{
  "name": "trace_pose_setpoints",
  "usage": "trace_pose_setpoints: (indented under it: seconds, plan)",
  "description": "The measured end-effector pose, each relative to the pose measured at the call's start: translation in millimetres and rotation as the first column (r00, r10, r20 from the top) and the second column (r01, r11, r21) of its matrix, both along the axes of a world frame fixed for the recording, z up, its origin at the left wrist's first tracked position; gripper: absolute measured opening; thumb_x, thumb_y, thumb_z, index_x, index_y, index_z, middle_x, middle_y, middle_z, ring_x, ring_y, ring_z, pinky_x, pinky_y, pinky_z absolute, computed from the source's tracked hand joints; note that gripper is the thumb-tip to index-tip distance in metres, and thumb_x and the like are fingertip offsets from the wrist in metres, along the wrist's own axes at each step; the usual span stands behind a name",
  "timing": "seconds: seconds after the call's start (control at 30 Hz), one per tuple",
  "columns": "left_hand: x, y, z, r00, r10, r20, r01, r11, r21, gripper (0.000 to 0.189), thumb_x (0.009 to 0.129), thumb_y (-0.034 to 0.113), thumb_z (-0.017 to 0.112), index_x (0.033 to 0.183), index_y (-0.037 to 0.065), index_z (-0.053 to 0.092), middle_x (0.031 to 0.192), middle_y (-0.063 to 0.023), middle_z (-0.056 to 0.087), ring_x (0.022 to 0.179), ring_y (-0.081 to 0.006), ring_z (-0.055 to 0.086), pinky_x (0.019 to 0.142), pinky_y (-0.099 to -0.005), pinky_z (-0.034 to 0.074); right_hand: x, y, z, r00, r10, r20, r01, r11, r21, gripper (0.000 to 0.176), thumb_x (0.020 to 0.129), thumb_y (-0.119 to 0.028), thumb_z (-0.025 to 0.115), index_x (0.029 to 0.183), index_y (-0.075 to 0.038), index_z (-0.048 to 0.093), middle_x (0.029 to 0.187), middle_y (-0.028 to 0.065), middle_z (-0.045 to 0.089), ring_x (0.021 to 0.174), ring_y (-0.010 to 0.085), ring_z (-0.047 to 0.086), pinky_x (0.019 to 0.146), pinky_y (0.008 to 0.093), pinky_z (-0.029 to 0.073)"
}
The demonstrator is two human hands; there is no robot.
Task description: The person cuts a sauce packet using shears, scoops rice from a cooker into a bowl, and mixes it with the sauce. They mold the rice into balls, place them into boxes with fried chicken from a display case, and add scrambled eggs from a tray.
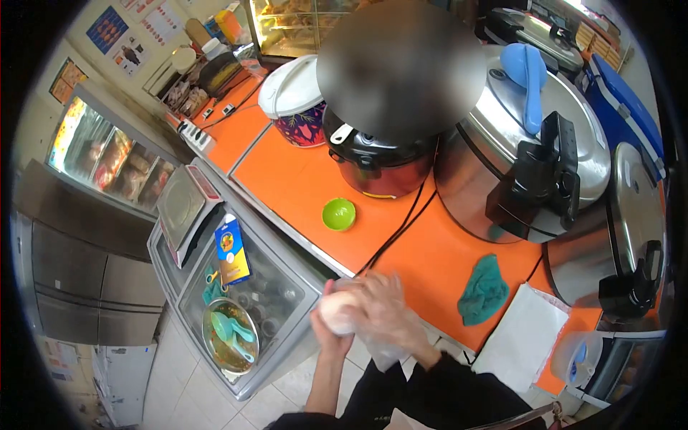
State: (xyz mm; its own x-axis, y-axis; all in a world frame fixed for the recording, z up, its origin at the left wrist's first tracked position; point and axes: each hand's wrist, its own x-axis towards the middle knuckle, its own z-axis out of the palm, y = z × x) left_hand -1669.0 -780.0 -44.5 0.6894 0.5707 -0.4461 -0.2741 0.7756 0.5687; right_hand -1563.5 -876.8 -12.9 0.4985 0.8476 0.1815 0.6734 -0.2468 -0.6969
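In front of my body, at the edge of the orange counter, my left hand (331,330) cups a pale round lump (340,312) that looks wrapped in clear plastic. My right hand (390,308) lies over its right side, smeared by motion, and I cannot tell how its fingers are closed. Thin clear plastic (385,351) hangs below the right palm and wrist. Beyond both hands a small green bowl (339,214) stands on the counter (287,188).
Large steel cookers (466,179) line the right side. A green cloth (484,289) and white paper sheets (517,337) lie nearer. At left, a glass-topped freezer (297,326) carries a scale (188,208), a blue-yellow box (232,252) and a metal bowl (216,351) with green ladles. Black cables cross the counter.
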Motion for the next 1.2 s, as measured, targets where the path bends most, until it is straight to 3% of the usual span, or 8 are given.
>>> trace_pose_setpoints:
  seconds: [0.23,0.5,0.73,0.83,0.9,1.03,1.1,1.2]
  plan:
    - [-68,34,-46,0.986,0.166,0.005,-0.166,0.986,0.026,0.056,0.084,0.050,0.055,0.125,0.012,0.053,0.118,-0.0079,0.061,0.105,-0.0251,0.060,0.088,-0.0427,0.052,91,102,-70,0.847,-0.148,0.512,0.147,0.988,0.042,0.030,0.084,-0.029,0.062,0.102,-0.006,0.059,0.099,0.0121,0.058,0.091,0.0279,0.054,0.090,0.0451,0.042]
    - [-72,-59,-25,0.988,-0.145,0.055,0.149,0.986,-0.079,0.052,0.089,0.048,0.047,0.128,0.012,0.051,0.118,-0.0085,0.059,0.109,-0.0233,0.058,0.090,-0.0400,0.050,-59,-297,-65,0.455,-0.834,0.313,0.867,0.495,0.060,0.030,0.084,-0.007,0.059,0.113,-0.009,0.061,0.084,0.0116,0.064,0.068,0.0279,0.062,0.067,0.0414,0.050]
    - [-40,-309,-10,0.852,-0.469,0.233,0.510,0.844,-0.165,0.046,0.093,0.043,0.042,0.123,0.009,0.053,0.119,-0.0076,0.060,0.108,-0.0225,0.058,0.094,-0.0436,0.048,-114,-461,-136,0.505,-0.623,0.598,0.821,0.560,-0.111,0.062,0.088,-0.020,0.056,0.145,-0.014,0.031,0.138,0.0091,0.046,0.123,0.0196,0.047,0.101,0.0446,0.037]
    - [-68,-440,7,0.769,-0.624,0.136,0.607,0.780,0.150,0.051,0.097,0.048,0.036,0.125,0.008,0.050,0.120,-0.0085,0.059,0.111,-0.0209,0.057,0.095,-0.0429,0.048,-213,-537,-52,0.619,-0.750,-0.234,0.775,0.536,0.334,0.083,0.082,-0.038,0.067,0.148,-0.017,0.023,0.144,0.0058,0.040,0.122,0.0146,0.046,0.101,0.0452,0.039]
    - [-82,-531,29,0.645,-0.764,0.008,0.762,0.644,0.062,0.045,0.100,0.043,0.035,0.127,0.009,0.048,0.116,-0.0072,0.060,0.108,-0.0200,0.058,0.092,-0.0412,0.048,-252,-606,4,0.365,-0.029,-0.930,0.911,0.217,0.351,0.093,0.077,-0.038,0.072,0.150,-0.017,0.017,0.151,0.0051,0.030,0.125,0.0174,0.043,0.102,0.0449,0.038]
    - [-102,-698,73,0.490,-0.816,-0.307,0.784,0.260,0.563,0.045,0.097,0.032,0.049,0.130,0.002,0.041,0.121,-0.0143,0.050,0.110,-0.0251,0.050,0.093,-0.0354,0.041,-265,-698,42,0.284,-0.167,-0.944,0.959,0.034,0.282,0.093,0.077,-0.040,0.074,0.148,-0.014,0.020,0.143,0.0109,0.039,0.120,0.0229,0.049,0.097,0.0385,0.044]
    - [-96,-752,77,0.679,-0.663,-0.317,0.248,-0.199,0.948,0.054,0.087,0.023,0.062,0.129,-0.003,0.039,0.120,-0.0212,0.045,0.115,-0.0347,0.039,0.098,-0.0436,0.031,-264,-754,21,0.254,-0.009,-0.967,0.958,-0.132,0.253,0.080,0.077,-0.041,0.072,0.141,-0.013,0.034,0.126,0.0116,0.052,0.109,0.0248,0.056,0.091,0.0405,0.049]
    - [-52,-827,49,0.743,-0.602,-0.292,0.253,-0.151,0.956,0.049,0.085,0.024,0.064,0.121,-0.003,0.045,0.118,-0.0212,0.046,0.113,-0.0351,0.040,0.098,-0.0445,0.029,-259,-858,-62,0.077,0.363,-0.929,0.994,-0.105,0.041,0.060,0.078,-0.038,0.070,0.129,-0.013,0.049,0.115,0.0098,0.059,0.101,0.0269,0.060,0.085,0.0450,0.052]
